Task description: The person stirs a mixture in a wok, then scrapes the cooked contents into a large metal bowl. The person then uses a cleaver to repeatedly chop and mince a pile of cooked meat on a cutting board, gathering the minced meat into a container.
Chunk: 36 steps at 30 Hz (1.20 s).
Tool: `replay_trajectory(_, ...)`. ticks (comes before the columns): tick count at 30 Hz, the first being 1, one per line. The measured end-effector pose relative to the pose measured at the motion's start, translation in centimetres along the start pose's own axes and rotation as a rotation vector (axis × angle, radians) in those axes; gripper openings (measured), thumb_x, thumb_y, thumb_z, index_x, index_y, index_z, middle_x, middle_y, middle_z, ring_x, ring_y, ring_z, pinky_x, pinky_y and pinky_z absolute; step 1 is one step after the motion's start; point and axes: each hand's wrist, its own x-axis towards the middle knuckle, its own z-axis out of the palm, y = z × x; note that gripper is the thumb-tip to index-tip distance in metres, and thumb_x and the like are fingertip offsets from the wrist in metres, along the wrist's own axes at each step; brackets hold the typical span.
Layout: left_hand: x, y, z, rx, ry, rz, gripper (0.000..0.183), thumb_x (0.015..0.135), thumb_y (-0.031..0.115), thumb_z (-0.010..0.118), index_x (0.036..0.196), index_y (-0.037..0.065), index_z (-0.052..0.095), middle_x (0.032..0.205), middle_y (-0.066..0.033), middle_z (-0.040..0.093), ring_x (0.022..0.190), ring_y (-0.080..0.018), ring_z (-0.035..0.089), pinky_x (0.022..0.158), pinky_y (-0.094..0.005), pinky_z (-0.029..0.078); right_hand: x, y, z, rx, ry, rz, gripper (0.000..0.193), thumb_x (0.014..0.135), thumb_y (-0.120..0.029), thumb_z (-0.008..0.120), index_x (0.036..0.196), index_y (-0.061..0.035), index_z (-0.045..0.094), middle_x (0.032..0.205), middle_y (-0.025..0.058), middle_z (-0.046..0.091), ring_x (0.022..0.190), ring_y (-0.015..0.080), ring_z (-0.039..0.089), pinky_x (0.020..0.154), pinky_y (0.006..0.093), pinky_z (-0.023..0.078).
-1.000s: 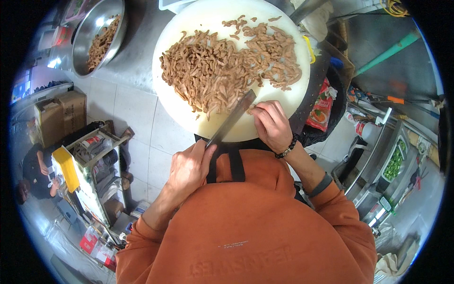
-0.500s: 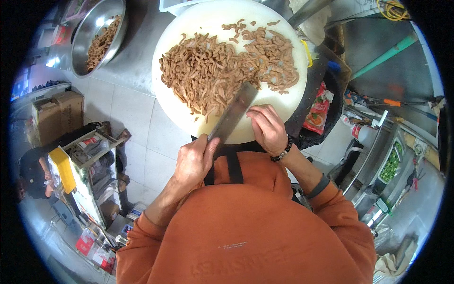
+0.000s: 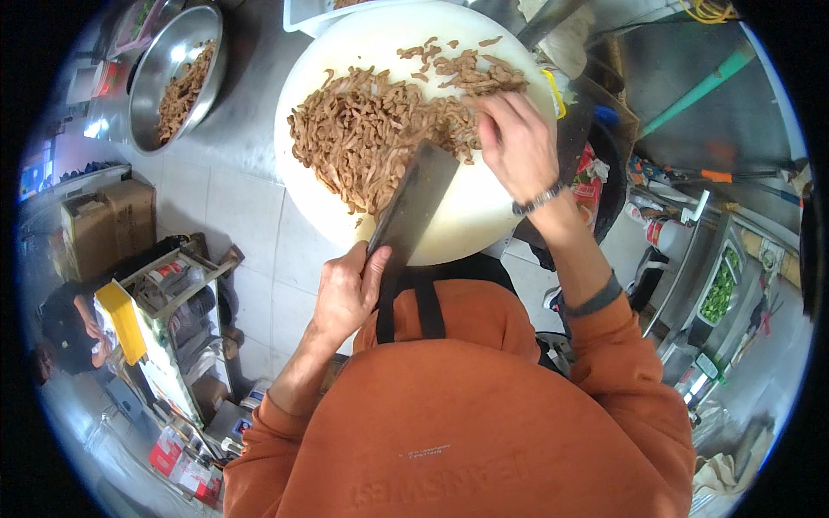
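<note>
A round white cutting board (image 3: 471, 216) carries a large pile of brown meat strips (image 3: 350, 129) on its left and middle. A smaller group of strips lies at its upper right. My left hand (image 3: 350, 289) is closed around the handle of a cleaver (image 3: 419, 194). The wide blade slants up over the board, its far end beside the pile's lower right edge. My right hand (image 3: 522, 147) reaches over the board's right side, fingers stretched to the strips and thumb apart from them. Its fingertips are partly hidden among the meat.
A steel bowl (image 3: 207, 95) with more meat strips stands at the upper left, and a white tray (image 3: 298, 15) touches the board's far side. At left are a shelf cart (image 3: 186, 302) and a cardboard box (image 3: 121, 216). A tray of chopped greens (image 3: 718, 289) is at right.
My right hand has moved up and right from beside the blade onto the meat. Strips at the board's right have shifted farther away and inward. The cleaver's blade has turned to show more of its face.
</note>
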Motion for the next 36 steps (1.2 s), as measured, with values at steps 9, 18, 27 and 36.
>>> replay_trajectory(9, -0.1, 0.5, 0.0, 0.009, -0.015, -0.032, 0.04, 0.11, 0.023, 0.068, 0.08, -0.001, 0.054, 0.056, -0.0214, 0.054, 0.047, -0.0396, 0.057, 0.046, -0.0447, 0.045, -9.7, -7.2, 1.6, 0.326, -0.117, 0.488, 0.01, 0.096, -0.008, 0.071, 0.103, -0.001, 0.071, 0.086, 0.0182, 0.07, 0.073, 0.0401, 0.071, 0.068, 0.0466, 0.059)
replay_trajectory(18, -1.0, 3.3, -0.6, 0.182, -0.013, 0.109, 0.031, 0.108, 0.017, 0.068, 0.084, 0.002, 0.056, 0.068, -0.0189, 0.064, 0.054, -0.04, 0.064, 0.048, -0.0453, 0.049, -9.5, -3.3, 0.0, 0.183, -0.142, -0.07, 0.022, 0.08, 0.006, 0.075, 0.101, 0.0019, 0.072, 0.113, 0.0154, 0.07, 0.105, 0.0361, 0.066, 0.089, 0.0429, 0.057)
replay_trajectory(27, -0.9, 4.6, 0.0, 0.315, -0.081, 0.086, 0.026, 0.107, 0.017, 0.067, 0.089, 0.002, 0.056, 0.072, -0.0203, 0.067, 0.06, -0.043, 0.068, 0.053, -0.0482, 0.053, -9.8, -3.1, 1.3, 0.138, -0.134, -0.085, 0.018, 0.082, 0.003, 0.076, 0.099, 0.0019, 0.073, 0.114, 0.0143, 0.07, 0.105, 0.0358, 0.066, 0.093, 0.0435, 0.057)
replay_trajectory(36, 0.3, 4.3, 0.8, 0.337, -0.033, 0.148, 0.023, 0.106, 0.018, 0.067, 0.091, 0.003, 0.058, 0.072, -0.0196, 0.07, 0.058, -0.0413, 0.069, 0.05, -0.0489, 0.055, -9.9, -3.4, 1.5, 0.128, -0.104, -0.099, 0.02, 0.08, 0.003, 0.076, 0.1, 0.0024, 0.071, 0.113, 0.0162, 0.069, 0.103, 0.0358, 0.066, 0.094, 0.0431, 0.056)
